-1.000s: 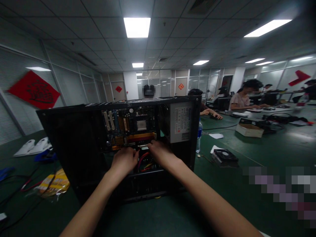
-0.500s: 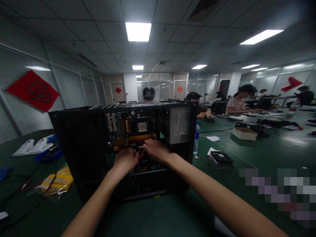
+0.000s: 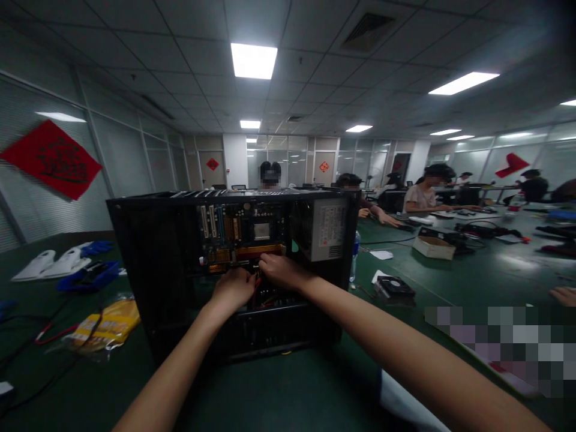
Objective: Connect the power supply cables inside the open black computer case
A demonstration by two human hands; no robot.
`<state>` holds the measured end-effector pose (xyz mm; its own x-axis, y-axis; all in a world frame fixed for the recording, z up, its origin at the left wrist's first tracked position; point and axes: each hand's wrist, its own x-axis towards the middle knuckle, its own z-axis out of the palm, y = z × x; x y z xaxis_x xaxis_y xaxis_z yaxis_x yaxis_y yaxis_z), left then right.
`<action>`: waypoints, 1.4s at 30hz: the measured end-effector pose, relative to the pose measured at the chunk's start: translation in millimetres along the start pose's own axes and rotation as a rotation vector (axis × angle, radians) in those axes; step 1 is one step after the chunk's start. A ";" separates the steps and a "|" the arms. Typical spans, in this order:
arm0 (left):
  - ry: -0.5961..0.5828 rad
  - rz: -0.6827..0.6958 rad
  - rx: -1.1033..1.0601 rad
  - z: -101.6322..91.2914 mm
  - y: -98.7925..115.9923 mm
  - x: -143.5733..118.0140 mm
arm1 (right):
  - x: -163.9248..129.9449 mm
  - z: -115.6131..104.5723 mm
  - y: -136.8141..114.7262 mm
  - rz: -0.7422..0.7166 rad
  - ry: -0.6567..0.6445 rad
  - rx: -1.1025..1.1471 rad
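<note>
A black computer case (image 3: 135, 270) stands open towards me on the green table. Inside it, the motherboard (image 3: 216, 240) carries orange slots and a square silver chip, and a grey power supply (image 3: 330, 228) sits at the upper right. Both my hands reach in at the lower edge of the board. My left hand (image 3: 231, 288) has its fingers curled and pressed together beside a thin bundle of red and yellow cables (image 3: 258, 287). My right hand (image 3: 283, 270) pinches at the top of the same bundle, just under the orange slots. My fingers partly hide the cable ends.
On the left lie white gloves (image 3: 54, 267), a blue tray (image 3: 87, 277) and a yellow packet (image 3: 108, 327). To the right are a water bottle (image 3: 355, 255), a cooling fan (image 3: 394, 288) and a small box (image 3: 432, 247). Several people work farther back; a person's hand (image 3: 564, 296) shows at the right edge.
My view has turned slightly to the right. Both hands stay at the cables with little movement. Another person's hand has come into view at the right edge.
</note>
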<state>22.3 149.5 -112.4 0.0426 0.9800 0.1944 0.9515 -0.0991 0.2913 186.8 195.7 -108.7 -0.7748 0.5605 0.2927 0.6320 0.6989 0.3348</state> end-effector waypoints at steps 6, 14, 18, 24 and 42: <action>0.002 0.022 0.017 -2.2 2.8 -2.7 | 1.5 -1.1 -1.1 -0.004 -0.014 -0.025; 0.147 0.060 0.110 -8.1 13.0 -8.4 | 1.7 -7.3 -4.2 0.029 -0.002 -0.042; 0.133 0.127 0.160 -10.8 15.8 -12.1 | -11.1 -13.1 -7.1 0.078 0.022 0.012; 0.098 0.180 0.205 -10.1 15.3 -14.3 | -39.5 -7.0 -5.0 0.213 0.078 0.464; -0.009 0.301 0.228 -13.3 23.3 -15.8 | -39.2 -3.6 -3.7 0.132 -0.076 0.690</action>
<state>39.8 129.4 -96.3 0.3323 0.9144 0.2312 0.9394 -0.3429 0.0056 214.8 169.6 -118.1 -0.7074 0.6716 0.2203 0.5851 0.7312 -0.3507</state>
